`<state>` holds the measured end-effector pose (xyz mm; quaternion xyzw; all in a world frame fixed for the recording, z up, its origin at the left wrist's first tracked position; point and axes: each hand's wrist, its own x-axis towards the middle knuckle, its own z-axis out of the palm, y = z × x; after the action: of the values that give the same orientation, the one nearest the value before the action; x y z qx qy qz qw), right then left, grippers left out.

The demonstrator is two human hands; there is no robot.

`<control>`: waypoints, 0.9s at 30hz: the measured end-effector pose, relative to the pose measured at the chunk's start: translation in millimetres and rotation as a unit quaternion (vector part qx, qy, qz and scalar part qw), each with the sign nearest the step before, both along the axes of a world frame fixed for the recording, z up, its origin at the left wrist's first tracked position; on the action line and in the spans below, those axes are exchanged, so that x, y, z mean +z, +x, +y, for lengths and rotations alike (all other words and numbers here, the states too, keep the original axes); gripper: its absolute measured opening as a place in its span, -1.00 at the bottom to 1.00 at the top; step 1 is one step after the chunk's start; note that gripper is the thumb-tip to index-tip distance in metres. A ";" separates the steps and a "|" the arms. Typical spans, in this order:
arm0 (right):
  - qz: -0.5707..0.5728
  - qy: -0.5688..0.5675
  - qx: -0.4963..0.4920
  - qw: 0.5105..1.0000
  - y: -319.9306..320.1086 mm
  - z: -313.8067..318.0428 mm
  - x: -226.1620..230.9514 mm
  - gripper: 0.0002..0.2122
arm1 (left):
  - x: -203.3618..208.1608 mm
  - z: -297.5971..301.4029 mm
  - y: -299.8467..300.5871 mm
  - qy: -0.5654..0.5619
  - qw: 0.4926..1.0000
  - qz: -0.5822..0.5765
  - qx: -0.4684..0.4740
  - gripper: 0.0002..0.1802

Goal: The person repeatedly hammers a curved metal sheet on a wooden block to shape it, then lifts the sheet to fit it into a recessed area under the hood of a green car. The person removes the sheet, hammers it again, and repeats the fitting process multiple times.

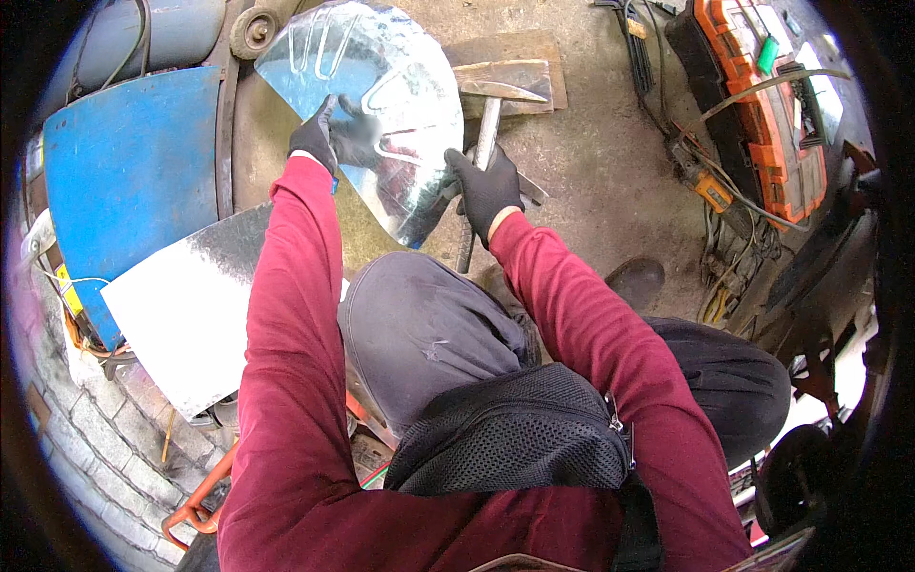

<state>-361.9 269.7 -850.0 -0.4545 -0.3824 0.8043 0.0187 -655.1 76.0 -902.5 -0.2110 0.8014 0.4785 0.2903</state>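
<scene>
A shiny, rounded piece of sheet metal (415, 91) with pressed ridges is held tilted in front of my knees. My left hand (315, 135), in a dark glove, grips its straight left edge, and a dark reflection of the hand shows on the surface. My right hand (490, 187), also gloved, is closed around the shaft of a hammer (490, 129) with a long, pointed head. The right thumb lies close to the sheet's right edge; whether it touches cannot be told. Beyond the sheet, a wooden board (555, 71) lies on the floor under the hammer head.
A blue panel (138, 153) stands to the left, with a white-and-grey metal sheet (181, 315) nearer me. At the right are an orange-and-black toolbox (782, 143), a yellow power tool (710, 189) and tangled cables (720, 276). A small wheel (255, 33) is at the far left.
</scene>
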 end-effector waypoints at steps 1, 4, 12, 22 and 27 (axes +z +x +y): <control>0.002 -0.008 0.007 1.000 0.3 0.9 -1.5 -0.74 | -0.6 0.2 -0.2 -0.029 0.999 0.020 -0.015 -0.37; 0.010 -0.038 0.013 0.999 -0.6 0.3 -7.8 -0.76 | -0.7 -15.7 3.9 0.037 0.994 0.097 -0.027 -0.40; 0.064 -0.104 0.007 0.992 1.8 -11.9 -35.8 -0.78 | 7.1 -24.1 34.9 0.048 0.986 0.060 0.151 -0.18; 0.021 -0.114 0.023 0.993 -1.3 -12.4 -33.7 -0.72 | 31.5 18.3 130.8 0.123 0.987 -0.030 0.101 -0.35; -0.081 0.054 0.072 0.993 19.1 5.8 -12.5 -0.67 | 24.7 7.0 108.6 -0.035 0.985 0.168 0.003 -0.45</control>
<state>-342.8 275.5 -862.5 -0.4877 -0.4571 0.7424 -0.0457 -546.5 83.0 -877.7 -0.1398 0.8544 0.4798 0.1421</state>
